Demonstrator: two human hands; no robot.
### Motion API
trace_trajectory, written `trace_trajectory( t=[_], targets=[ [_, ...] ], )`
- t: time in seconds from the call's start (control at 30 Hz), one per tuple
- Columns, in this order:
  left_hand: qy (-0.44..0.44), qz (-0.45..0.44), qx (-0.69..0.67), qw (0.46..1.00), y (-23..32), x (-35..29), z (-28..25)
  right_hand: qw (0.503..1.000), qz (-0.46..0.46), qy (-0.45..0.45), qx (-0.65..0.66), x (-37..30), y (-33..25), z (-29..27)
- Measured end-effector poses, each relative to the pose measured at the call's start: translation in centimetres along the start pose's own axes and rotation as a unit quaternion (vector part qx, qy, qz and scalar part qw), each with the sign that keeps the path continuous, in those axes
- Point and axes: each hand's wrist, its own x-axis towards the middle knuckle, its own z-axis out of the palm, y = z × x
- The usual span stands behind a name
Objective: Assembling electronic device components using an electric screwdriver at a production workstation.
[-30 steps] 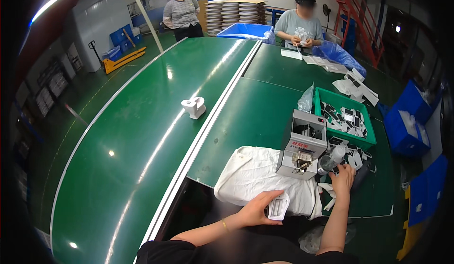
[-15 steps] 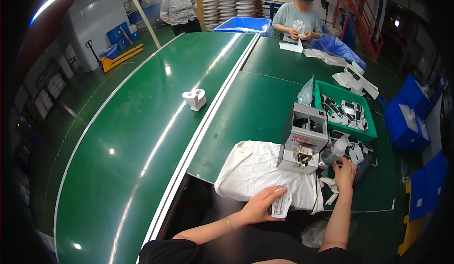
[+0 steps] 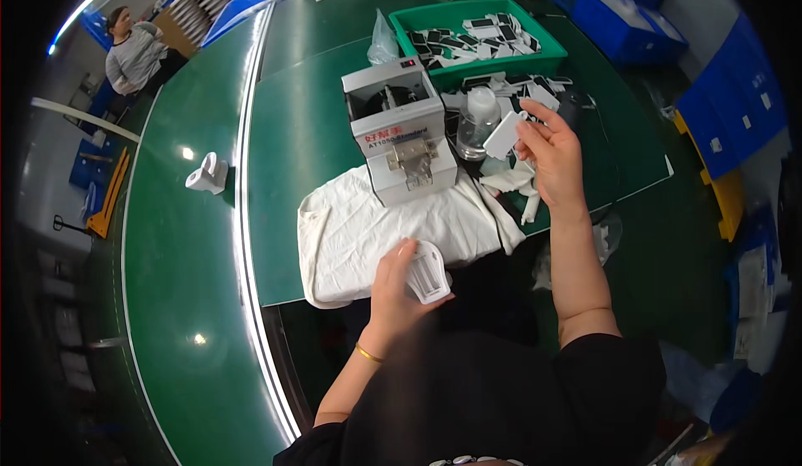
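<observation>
My left hand (image 3: 391, 289) is wrapped round a white plastic housing (image 3: 431, 270), its hollow, slotted side facing up, at the near edge of a white cloth (image 3: 359, 230). Between the thumb and fingers of my right hand (image 3: 551, 153) is a small white rectangular cover (image 3: 504, 137), raised beside a clear pump bottle (image 3: 478, 125). A grey metal tape dispenser (image 3: 399, 128) stands at the cloth's far edge. Behind the bottle, loose black and white pieces (image 3: 535, 90) lie in a heap.
A green tray (image 3: 551, 55) of similar pieces stands at the back. On the green belt (image 3: 180, 282) at left sits another white plastic part (image 3: 208, 174). Crumpled white scraps (image 3: 511, 180) lie below the bottle. One person (image 3: 138, 53) stands far left; another's arm shows at the top.
My right hand has come up from the heap beside the bottle with a white cover in it. My left hand still holds the housing. The whole view has turned toward the right.
</observation>
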Motion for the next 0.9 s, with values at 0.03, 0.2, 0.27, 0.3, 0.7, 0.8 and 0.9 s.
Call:
trace_trajectory(
  t=[0.03,0.2,0.27,0.3,0.7,0.8,0.9],
  targets=[
    [-0.004,0.0,-0.001,1.0,0.2,-0.3,0.1,1.0,0.001,0.003,0.0,-0.7,-0.2,-0.2],
    [-0.008,0.022,0.003,1.0,0.2,-0.9,0.2,0.999,0.008,-0.028,0.034,-2.2,0.1,0.5],
    [-0.02,-0.014,0.011,1.0,0.2,-0.8,0.0,0.996,0.037,-0.081,0.016,-3.0,0.0,1.7],
    [0.004,-0.034,0.013,0.999,0.4,-1.1,-0.1,0.99,0.052,-0.134,0.004,-3.9,0.1,2.7],
    [-0.028,-0.111,-0.082,0.99,0.4,0.1,-0.9,0.916,0.116,-0.347,-0.165,-9.7,3.0,6.7],
    [-0.032,-0.122,-0.099,0.987,0.5,-0.3,-0.6,0.917,0.125,-0.342,-0.166,-9.9,3.0,6.4],
    [-0.028,-0.112,-0.097,0.989,0.7,-0.3,-0.7,0.922,0.166,-0.326,-0.13,-10.2,2.7,6.3]
  ],
)
